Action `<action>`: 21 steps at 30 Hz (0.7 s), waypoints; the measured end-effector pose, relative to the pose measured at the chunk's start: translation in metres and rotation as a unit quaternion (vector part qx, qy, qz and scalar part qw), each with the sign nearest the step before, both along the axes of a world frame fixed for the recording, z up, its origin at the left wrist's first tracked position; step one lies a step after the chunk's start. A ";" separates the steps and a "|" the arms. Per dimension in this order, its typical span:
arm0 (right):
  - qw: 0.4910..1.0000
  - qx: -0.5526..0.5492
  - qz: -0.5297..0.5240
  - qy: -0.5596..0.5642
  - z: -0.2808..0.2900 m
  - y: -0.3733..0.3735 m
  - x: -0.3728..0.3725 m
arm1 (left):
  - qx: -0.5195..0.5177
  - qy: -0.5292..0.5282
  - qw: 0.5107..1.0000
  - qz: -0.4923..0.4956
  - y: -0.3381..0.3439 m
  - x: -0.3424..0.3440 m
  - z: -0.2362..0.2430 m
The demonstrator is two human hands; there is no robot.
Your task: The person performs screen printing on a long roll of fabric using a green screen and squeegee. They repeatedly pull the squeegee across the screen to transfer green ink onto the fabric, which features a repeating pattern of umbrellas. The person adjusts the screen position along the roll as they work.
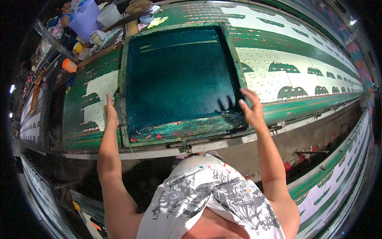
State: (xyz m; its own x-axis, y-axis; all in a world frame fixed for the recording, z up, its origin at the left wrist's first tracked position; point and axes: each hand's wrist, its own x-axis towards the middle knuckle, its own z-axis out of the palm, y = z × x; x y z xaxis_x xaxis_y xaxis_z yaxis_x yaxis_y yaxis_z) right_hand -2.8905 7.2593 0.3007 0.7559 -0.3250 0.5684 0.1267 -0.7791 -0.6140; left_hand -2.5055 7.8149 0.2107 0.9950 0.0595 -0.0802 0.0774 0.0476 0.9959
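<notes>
A large screen-printing frame (233, 53) with a dark teal mesh (179, 79) lies on a long green table in front of me. Smears of green and red paint cover its near edge. Beside the frame's left rail is my left hand (112, 114), its fingers stretched out straight and nothing in it. My right hand (253, 110) is at the right rail near the front corner, fingers apart, palm turned toward the frame; I cannot tell whether either hand touches the wood. White printed fabric pieces (262, 84) with dark green cut-out shapes lie on the table on both sides.
A metal rail (230, 140) runs along the table's near edge. At the far left stand a purple bucket (84, 20), a white tub (108, 16), an orange cup (69, 65) and rags. Another green table with fabric (324, 195) lies at the lower right.
</notes>
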 end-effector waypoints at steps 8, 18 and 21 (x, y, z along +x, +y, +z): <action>0.943 -0.219 0.234 0.092 -0.011 0.132 0.014 | 0.025 0.032 0.999 0.036 -0.013 0.015 -0.013; 0.915 -0.354 0.150 0.124 -0.024 0.158 0.045 | 0.380 -0.010 0.924 -0.048 -0.037 0.025 0.037; 0.921 -0.363 0.092 0.109 -0.020 0.169 0.055 | 0.477 -0.145 0.865 -0.050 -0.047 0.047 0.038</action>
